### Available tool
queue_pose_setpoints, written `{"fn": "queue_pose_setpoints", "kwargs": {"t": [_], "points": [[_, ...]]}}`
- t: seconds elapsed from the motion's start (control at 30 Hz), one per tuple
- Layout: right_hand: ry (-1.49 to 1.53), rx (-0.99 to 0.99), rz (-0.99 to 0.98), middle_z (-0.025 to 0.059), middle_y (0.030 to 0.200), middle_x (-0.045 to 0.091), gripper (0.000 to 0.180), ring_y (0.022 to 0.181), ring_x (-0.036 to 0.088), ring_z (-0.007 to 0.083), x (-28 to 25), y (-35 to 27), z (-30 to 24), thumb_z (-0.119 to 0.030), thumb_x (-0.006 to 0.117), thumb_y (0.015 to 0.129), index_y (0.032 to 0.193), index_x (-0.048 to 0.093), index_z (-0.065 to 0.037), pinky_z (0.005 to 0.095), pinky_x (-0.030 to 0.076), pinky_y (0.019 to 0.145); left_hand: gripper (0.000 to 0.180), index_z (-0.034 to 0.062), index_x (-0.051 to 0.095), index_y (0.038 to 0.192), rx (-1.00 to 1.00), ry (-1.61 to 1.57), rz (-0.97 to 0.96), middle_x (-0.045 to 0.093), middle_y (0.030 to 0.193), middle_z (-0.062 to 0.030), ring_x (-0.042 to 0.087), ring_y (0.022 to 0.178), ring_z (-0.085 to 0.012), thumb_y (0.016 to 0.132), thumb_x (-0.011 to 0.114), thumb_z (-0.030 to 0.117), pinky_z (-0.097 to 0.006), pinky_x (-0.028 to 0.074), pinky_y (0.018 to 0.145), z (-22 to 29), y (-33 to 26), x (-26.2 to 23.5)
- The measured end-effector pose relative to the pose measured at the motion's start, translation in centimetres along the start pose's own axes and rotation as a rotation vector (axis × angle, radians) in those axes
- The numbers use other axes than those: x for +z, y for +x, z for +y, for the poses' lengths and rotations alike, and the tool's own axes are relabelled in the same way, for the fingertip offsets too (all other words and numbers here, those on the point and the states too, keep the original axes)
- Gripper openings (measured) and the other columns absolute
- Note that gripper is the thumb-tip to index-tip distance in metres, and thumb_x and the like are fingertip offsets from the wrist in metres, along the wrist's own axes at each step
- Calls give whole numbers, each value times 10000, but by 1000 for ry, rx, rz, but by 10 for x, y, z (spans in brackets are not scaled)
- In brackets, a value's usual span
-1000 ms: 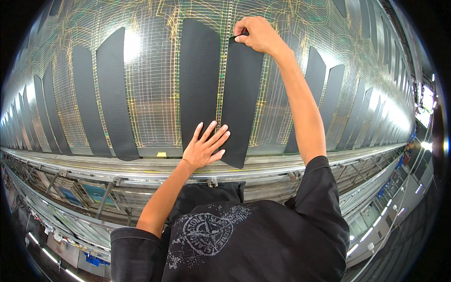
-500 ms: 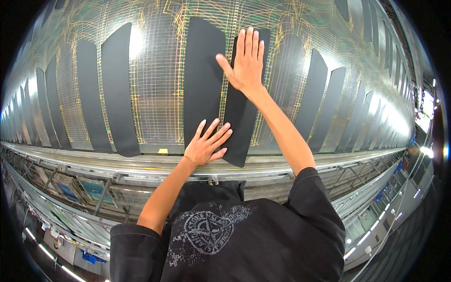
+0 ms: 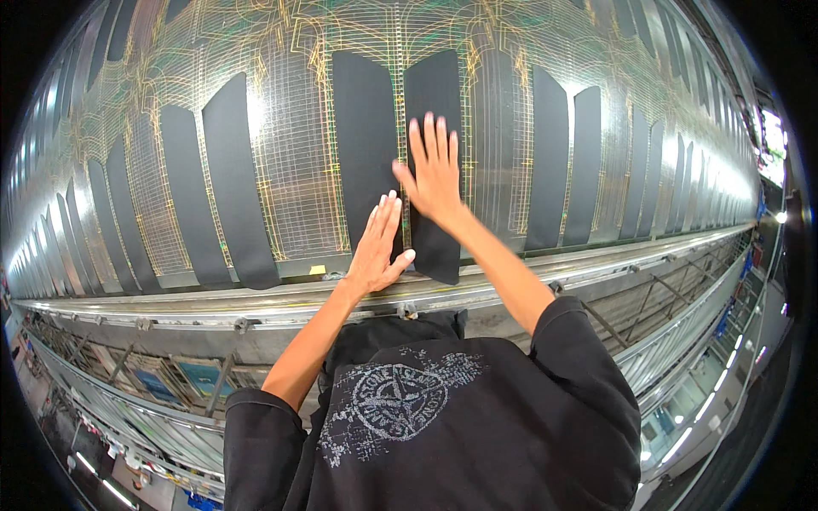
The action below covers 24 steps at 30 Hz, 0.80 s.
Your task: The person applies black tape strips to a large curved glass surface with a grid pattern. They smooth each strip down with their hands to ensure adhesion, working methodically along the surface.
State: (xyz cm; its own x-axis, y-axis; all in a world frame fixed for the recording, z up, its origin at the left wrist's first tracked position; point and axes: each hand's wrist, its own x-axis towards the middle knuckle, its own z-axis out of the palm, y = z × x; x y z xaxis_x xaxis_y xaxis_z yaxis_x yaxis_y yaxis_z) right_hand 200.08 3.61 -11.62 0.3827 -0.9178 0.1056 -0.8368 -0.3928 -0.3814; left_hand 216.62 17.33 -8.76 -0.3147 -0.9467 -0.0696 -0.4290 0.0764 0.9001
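Note:
Two dark cut fabric panels lie side by side on a long metal table marked with fine yellow and green lines. Across the near part of the left panel (image 3: 366,119), my left hand (image 3: 372,258) rests with fingers stretched out and thumb apart, pointing to the gap between the panels. My right hand (image 3: 438,176) is flat over the middle of the right panel (image 3: 436,251), fingers spread and a little blurred; whether it presses or just skims the cloth I cannot tell. Neither hand grips anything.
More dark panels lie in pairs, such as the left pair's panel (image 3: 234,170) and the right pair's panel (image 3: 547,162). A metal rail (image 3: 503,294) runs along the near table edge. A small yellow tag (image 3: 318,270) sits by that edge.
My right hand has come nearer to me along the right panel. That panel, slanted before, now lies straighter beside the left one. My left hand's fingers have drawn closer together.

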Motion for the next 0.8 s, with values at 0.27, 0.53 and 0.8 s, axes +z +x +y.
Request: {"fn": "queue_pose_setpoints", "kwargs": {"t": [0.27, 0.53, 0.8], "points": [[148, 43, -310, 222, 1675, 382, 607, 1567, 327, 428, -65, -178, -36, -325, 630, 1046, 1565, 492, -42, 548, 273, 1281, 332, 10, 711, 1297, -482, -122, 377, 718, 1317, -146, 639, 1283, -327, 1045, 636, 213, -473, 461, 1129, 17, -45, -45], [243, 207, -146, 160, 1196, 613, 287, 1186, 591, 370, -92, -202, -16, -37, 663, 906, 1192, 644, -31, 490, 484, 1035, 243, 63, 717, 1136, -208, 445, 299, 679, 1167, -113, 633, 1115, -338, 897, 730, 105, -452, 482, 998, -18, -124, -76], [69, 128, -123, 116, 1044, 612, 249, 1047, 598, 336, -90, -216, 6, -1, 693, 840, 1073, 624, -55, 464, 482, 945, 376, 109, 676, 1158, -96, 647, 122, 634, 1190, -72, 612, 1090, -297, 817, 832, 120, -456, 473, 937, -24, -124, -68]]}}
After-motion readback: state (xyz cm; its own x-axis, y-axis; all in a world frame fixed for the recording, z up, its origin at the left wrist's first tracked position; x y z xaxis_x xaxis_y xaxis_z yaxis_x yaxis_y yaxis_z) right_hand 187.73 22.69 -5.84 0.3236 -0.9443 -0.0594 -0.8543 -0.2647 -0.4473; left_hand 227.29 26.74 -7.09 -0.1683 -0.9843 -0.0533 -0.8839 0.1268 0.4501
